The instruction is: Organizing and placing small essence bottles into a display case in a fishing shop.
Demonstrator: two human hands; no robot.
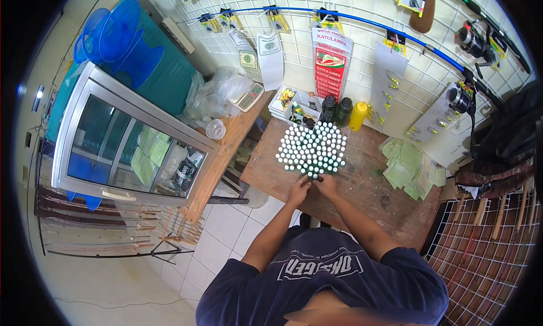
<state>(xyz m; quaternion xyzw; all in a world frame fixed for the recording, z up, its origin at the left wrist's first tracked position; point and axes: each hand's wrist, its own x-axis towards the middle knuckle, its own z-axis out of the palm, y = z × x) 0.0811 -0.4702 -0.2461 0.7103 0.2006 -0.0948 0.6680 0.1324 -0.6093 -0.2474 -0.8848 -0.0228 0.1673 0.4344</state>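
Observation:
A tight cluster of small green bottles with white caps [314, 148] stands upright on the wooden table in front of me. At its near edge, my left hand [297, 192] has its fingers drawn in against the small bottles at the front. Close beside it, my right hand [326, 186] curls its fingers around the frontmost small bottle [314, 176]. The fingertips of both hands are small in the picture and partly hidden among the bottles.
Behind the cluster stand two dark bottles [343, 112], a yellow squeeze bottle [358, 116] and a white box [284, 102]. Light green paper labels [406, 164] lie scattered at the right. A glass-fronted cabinet [121, 142] stands at the left near a digital scale [249, 97].

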